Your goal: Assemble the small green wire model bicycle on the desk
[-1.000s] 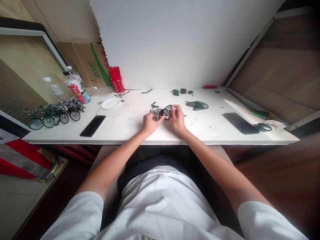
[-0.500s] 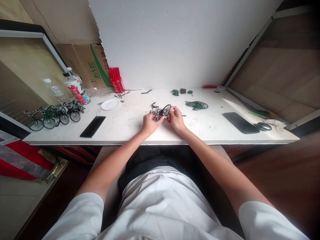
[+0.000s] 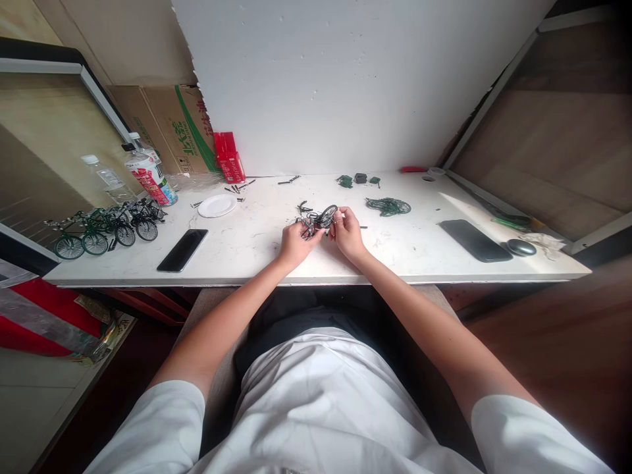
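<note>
A small black model bicycle (image 3: 326, 216) is held between my two hands just above the white table. My left hand (image 3: 296, 242) is closed round its left part, and the fingers hide much of the frame there. At the wheel on the right, my right hand (image 3: 347, 232) pinches the bicycle with thumb and fingers. A small black part (image 3: 303, 206) lies just beyond my left hand. Right of my hands rests a flat bundle of green bicycle pieces (image 3: 389, 207).
Several finished model bicycles (image 3: 123, 234) stand at the left, before bottles (image 3: 151, 176). A phone (image 3: 182, 250), a paper plate (image 3: 217, 206) and a red box (image 3: 229, 158) are nearer. Green parts (image 3: 345, 180) lie at the back; a dark slab (image 3: 474, 241) and a mouse (image 3: 522, 247) sit right.
Both hands keep their hold on the model bicycle, almost unmoved. The whole view has shifted very slightly.
</note>
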### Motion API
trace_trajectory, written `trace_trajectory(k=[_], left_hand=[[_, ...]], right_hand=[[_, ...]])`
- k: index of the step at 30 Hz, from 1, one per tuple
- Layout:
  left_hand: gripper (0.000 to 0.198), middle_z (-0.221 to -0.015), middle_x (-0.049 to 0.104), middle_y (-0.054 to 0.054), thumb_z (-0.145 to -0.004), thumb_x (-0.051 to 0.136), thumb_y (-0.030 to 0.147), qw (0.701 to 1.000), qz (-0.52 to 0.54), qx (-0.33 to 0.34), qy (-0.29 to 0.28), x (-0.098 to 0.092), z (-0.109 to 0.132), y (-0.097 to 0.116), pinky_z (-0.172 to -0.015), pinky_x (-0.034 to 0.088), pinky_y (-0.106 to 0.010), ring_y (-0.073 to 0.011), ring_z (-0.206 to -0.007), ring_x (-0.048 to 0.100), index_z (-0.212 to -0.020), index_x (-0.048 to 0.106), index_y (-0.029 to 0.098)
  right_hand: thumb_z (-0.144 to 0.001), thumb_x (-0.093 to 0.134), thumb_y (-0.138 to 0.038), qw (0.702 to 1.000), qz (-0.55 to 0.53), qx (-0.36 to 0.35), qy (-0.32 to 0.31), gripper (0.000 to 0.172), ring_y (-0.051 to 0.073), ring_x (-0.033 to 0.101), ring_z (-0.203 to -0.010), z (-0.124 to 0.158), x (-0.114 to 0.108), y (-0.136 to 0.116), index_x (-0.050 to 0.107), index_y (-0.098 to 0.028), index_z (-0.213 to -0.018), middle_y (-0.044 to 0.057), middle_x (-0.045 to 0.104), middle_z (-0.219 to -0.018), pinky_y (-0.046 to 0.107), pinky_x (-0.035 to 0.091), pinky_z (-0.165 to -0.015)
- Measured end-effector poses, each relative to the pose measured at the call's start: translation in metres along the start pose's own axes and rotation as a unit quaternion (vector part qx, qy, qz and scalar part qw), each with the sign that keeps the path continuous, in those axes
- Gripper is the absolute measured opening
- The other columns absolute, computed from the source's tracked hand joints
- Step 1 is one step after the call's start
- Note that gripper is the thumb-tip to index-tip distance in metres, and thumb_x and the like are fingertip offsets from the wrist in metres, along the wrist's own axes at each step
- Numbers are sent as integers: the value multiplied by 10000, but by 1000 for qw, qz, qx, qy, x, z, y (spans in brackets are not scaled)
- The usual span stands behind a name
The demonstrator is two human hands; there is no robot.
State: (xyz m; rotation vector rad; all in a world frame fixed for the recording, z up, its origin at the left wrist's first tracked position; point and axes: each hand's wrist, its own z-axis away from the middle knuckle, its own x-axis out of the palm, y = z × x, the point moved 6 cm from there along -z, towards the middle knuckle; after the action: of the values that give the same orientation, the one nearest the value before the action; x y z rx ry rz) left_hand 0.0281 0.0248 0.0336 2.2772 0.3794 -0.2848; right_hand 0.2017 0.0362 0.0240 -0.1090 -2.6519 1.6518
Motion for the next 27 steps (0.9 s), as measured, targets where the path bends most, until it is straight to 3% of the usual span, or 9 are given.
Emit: trace_trajectory(k=[16,27], left_hand=[[242,-794,812,-69,-864,869,403,1000,-2,14,15,-3,0,6,-690,565,-310,-199,-704,735,-835,757,191],[230,-853,836,-87,-895,848,416,999,-26,23,16,-4,0,7,-741,592,-332,-219,-759,765,-891,798,191]], right_hand=[[-955,543,-929,999,-43,3,-14,629,183,517,-530,-1,1,2,444,-311,-1011,-84,445,-604,346,431,-567],[-980,468,-937,999,35,-15,3,629,206,555,-552,3,-1,-2,452,-309,-1020,-58,491,-647,381,452,-602]])
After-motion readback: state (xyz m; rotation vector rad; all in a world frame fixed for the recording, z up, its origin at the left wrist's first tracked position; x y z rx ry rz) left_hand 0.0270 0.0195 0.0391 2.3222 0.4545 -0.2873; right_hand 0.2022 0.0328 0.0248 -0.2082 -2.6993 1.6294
